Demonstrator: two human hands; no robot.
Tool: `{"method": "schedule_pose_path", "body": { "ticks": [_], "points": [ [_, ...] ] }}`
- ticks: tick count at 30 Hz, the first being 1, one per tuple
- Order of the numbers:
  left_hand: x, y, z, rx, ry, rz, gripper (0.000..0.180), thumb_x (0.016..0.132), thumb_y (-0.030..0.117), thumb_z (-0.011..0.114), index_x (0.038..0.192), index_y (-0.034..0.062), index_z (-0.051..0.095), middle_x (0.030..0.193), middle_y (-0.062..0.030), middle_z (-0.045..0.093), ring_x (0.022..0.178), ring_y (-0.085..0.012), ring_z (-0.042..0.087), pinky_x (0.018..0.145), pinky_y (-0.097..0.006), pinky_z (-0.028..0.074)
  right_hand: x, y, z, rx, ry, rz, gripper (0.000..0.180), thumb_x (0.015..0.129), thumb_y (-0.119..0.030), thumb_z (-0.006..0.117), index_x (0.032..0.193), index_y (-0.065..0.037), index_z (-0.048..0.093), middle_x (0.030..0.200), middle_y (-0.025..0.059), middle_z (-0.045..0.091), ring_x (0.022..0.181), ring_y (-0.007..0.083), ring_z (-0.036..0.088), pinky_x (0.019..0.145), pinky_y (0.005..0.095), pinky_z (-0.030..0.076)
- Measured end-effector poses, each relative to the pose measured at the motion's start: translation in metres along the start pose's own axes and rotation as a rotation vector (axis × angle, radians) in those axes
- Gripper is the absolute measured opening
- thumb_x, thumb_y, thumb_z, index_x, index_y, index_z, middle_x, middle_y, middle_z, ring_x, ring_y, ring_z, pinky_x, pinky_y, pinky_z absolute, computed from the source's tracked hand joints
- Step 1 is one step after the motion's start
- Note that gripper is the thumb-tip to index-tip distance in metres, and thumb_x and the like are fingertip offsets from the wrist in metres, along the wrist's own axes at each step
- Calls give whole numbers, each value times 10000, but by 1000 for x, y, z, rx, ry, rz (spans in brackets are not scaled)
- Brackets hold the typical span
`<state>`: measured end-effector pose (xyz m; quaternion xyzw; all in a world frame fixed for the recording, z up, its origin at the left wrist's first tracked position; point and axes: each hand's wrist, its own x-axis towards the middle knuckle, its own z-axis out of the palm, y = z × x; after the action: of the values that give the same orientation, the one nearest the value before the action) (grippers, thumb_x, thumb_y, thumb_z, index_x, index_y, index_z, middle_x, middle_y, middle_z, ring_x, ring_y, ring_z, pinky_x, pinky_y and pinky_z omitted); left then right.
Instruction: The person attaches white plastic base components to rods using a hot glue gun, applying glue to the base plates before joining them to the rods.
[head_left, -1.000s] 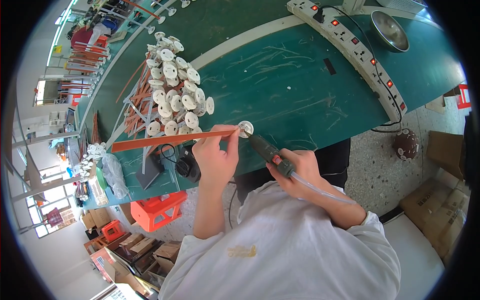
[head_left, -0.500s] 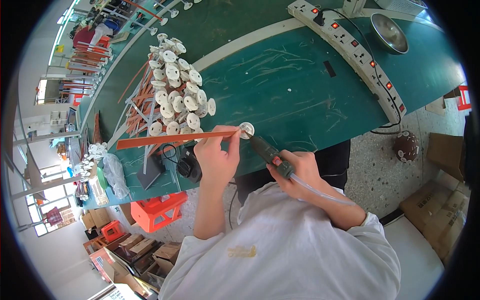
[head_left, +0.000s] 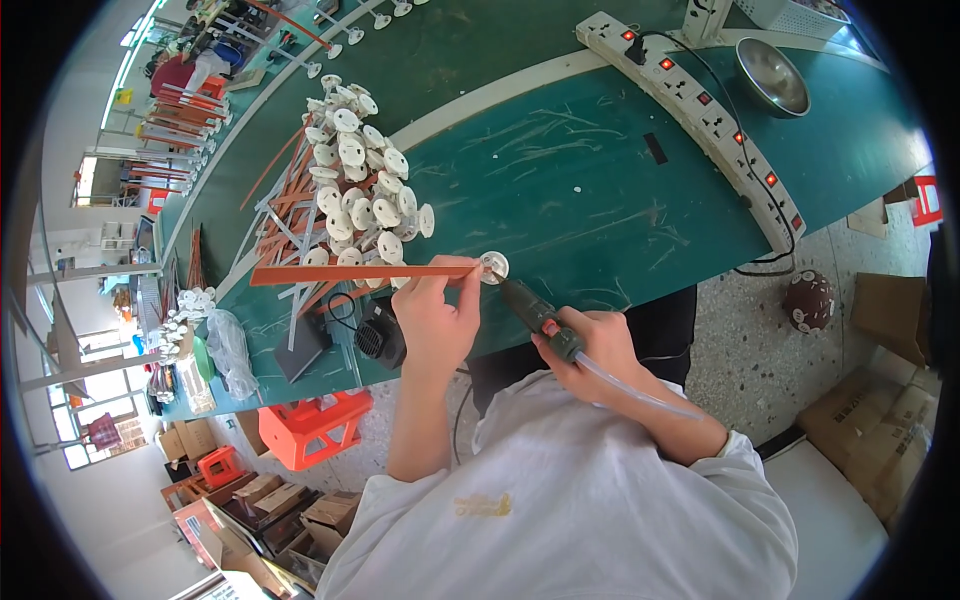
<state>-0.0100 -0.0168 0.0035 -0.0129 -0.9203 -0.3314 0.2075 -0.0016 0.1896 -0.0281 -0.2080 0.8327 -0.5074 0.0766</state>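
Observation:
My left hand pinches a long flat reddish-brown strip close to its right end. At that end is a small white round disc, seen on its face. Wrapped round a dark green glue gun is my right hand; the gun's nozzle points at the disc, and a clear glue stick trails from its back. Whether the nozzle touches the disc I cannot tell. Beyond my left hand lies a heap of similar strips with white discs on their ends.
A long power strip with lit red switches crosses the green table, a metal bowl beside it. A black fan-like device sits left of my left hand. A red stool and cardboard boxes stand below.
The strip has tilted closer to level, its left end shifting slightly right. Both hands keep their grips, and the glue gun stays at the disc. The whole view has shifted a little.

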Motion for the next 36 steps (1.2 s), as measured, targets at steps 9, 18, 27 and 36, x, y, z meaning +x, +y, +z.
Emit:
{"method": "schedule_pose_path", "body": {
  "ticks": [9,18,27,36],
  "points": [
    [-2,2,-1,-12,-20,2,88,844,-7,722,874,29,647,796,-68,705,671,-204,708,620,-293,534,4,-5,-6,42,-21,20,233,821,-143,754,743,-18,574,617,177,594,563,383,607,508,422,464],
    [-1,-2,0,-54,10,11,86,843,-5,719,879,24,646,778,-81,698,668,-222,707,617,-308,537,8,-16,-11,-54,-54,-20,245,830,-163,750,737,-13,581,603,175,594,564,397,604,517,424,475],
    [-6,-6,1,-47,26,36,89,848,26,691,916,41,635,813,-144,684,712,-340,682,627,-415,537,4,-25,-27,-136,-49,-36,234,804,-192,769,781,-7,627,702,219,641,677,443,634,604,474,514],
    [16,-4,-72,-122,223,-97,76,836,101,768,891,54,746,825,-96,745,735,-201,728,676,-300,544,12,54,-83,816,-10,153,325,787,31,704,1108,-11,685,1031,85,692,941,217,669,769,340,536]
  ]
}}
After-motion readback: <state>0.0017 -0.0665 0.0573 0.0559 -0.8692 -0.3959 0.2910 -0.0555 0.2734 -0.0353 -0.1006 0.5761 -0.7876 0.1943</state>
